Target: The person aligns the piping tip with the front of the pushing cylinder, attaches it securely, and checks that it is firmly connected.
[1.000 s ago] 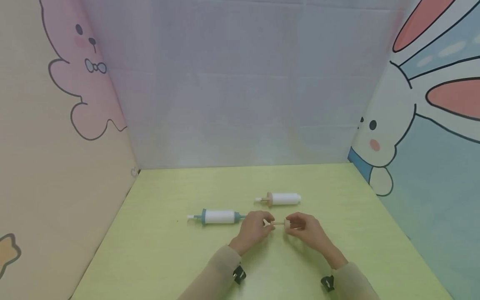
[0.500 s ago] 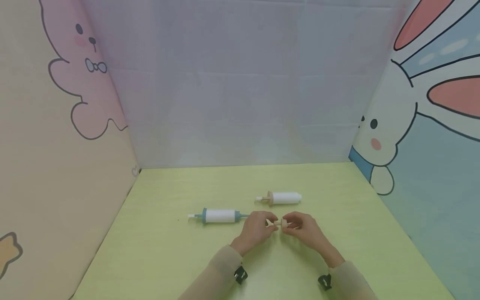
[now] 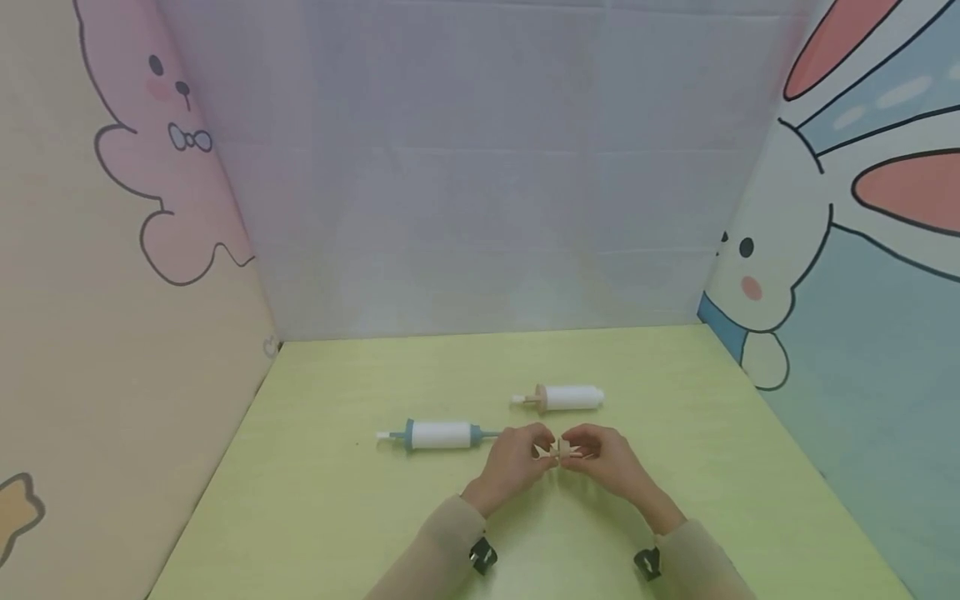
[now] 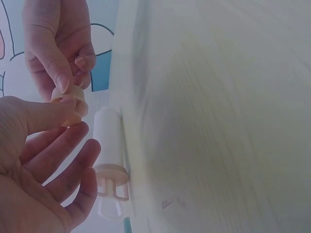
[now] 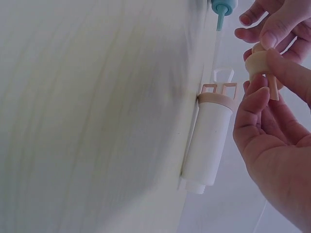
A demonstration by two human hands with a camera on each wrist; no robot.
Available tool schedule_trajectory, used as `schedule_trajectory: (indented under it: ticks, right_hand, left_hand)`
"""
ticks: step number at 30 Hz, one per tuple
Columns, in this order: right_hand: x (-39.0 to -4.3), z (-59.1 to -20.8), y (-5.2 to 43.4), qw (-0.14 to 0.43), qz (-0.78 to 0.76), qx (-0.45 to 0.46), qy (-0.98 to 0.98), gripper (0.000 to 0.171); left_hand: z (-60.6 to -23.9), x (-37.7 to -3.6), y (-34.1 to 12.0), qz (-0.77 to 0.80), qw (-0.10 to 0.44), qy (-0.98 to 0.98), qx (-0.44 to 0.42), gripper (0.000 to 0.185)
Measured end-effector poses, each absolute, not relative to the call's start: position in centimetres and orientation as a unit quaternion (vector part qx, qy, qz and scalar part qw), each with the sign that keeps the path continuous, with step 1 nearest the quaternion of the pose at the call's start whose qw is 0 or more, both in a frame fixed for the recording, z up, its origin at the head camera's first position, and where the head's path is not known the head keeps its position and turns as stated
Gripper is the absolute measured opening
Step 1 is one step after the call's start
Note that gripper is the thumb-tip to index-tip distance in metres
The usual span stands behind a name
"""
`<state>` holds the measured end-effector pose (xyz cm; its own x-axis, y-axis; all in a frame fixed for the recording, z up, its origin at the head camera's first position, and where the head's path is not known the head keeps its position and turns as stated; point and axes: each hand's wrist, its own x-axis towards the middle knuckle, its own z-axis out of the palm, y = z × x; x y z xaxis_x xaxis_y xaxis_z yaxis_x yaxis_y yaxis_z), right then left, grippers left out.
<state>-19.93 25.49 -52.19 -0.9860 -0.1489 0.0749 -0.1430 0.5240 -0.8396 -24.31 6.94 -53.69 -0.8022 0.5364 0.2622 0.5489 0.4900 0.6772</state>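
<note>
In the head view my left hand (image 3: 510,465) and right hand (image 3: 617,467) meet fingertip to fingertip above the table. My right thumb and fingers pinch a cream plastic cap (image 5: 257,63), round and collar-like. A thin cream rod (image 5: 273,88) sticks out of the cap on the right-hand side. The left thumb and forefinger pinch the rod's rounded end, pressed close up against the cap. In the left wrist view the left thumb hides part of the cap. The other fingers of my left hand are loosely spread, holding nothing.
A white syringe-like cylinder (image 3: 441,434) with teal ends lies left of the hands on the yellow-green table (image 3: 315,517). Farther back lies a second white cylinder (image 3: 572,397) with a beige collar. Cartoon-printed panels (image 3: 862,358) stand at both sides, with a pale backdrop (image 3: 480,167) behind.
The right hand has moved left toward the left hand, sliding the cap along the rod. The stretch of rod seen between the hands has closed up. Both cylinders stay put.
</note>
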Motion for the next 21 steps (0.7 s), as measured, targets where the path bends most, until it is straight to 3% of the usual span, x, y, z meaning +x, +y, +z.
schedule_trajectory:
  ticks: [21]
  right_hand:
    - [-19.90,-52.05,25.44,0.038,-0.542,-0.117,0.831,0.034]
  left_hand:
    - [-53.52,-24.30,7.00,-0.418,0.023,-0.840,-0.345,0.023]
